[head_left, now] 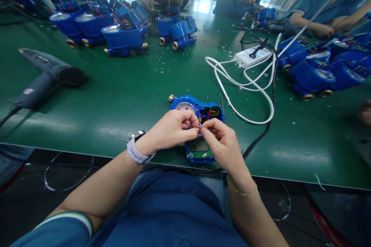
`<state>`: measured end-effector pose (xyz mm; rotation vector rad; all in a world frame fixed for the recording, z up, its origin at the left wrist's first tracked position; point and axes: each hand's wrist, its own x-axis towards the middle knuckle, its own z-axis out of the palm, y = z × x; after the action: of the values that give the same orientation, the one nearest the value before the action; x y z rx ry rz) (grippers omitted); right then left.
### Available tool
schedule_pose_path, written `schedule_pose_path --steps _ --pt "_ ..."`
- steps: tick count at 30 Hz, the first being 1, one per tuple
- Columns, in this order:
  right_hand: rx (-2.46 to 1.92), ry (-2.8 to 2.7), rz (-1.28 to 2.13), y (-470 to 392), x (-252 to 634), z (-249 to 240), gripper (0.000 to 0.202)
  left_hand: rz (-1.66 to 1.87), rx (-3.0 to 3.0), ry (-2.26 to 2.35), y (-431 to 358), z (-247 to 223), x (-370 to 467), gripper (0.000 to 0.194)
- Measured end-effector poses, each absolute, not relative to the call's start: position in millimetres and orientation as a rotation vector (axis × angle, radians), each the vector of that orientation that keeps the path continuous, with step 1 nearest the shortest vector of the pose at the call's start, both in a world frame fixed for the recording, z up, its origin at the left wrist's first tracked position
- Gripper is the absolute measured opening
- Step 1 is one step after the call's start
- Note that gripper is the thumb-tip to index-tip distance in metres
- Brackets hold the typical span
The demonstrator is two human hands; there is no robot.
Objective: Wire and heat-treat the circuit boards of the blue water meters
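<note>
A blue water meter point(185, 102) with a brass end lies open on the green table before me, its round dial partly behind my fingers. Close to the table edge is its blue cover with a green circuit board and a small grey display point(199, 146). Above these, my left hand point(181, 125) pinches thin coloured wires point(191, 125), red and yellow among them. My right hand point(220, 139) meets it from the other side, thumb and forefinger closed on the same wires. The exact spot between the fingertips is too small to make out.
A grey heat gun point(52, 71) lies at the left. Several blue meters point(123, 40) stand at the back and more point(314, 73) at the right. A white power strip point(252, 57) with looped white cable lies right of centre. Other people sit across the table point(130, 85).
</note>
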<state>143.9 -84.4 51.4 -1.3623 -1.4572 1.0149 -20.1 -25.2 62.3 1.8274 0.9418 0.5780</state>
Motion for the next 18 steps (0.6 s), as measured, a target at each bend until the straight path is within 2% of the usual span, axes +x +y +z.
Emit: schedule_pose_path --steps 6,18 --pt "-1.351 -1.413 0.986 -86.3 141.3 47.8 0.015 0.576 1.982 0.975 -27.5 65.2 -21.4 0.004" --pt "-1.344 -1.387 1.021 -86.5 140.5 47.6 0.016 0.761 1.849 0.940 -34.5 58.6 -15.7 0.006"
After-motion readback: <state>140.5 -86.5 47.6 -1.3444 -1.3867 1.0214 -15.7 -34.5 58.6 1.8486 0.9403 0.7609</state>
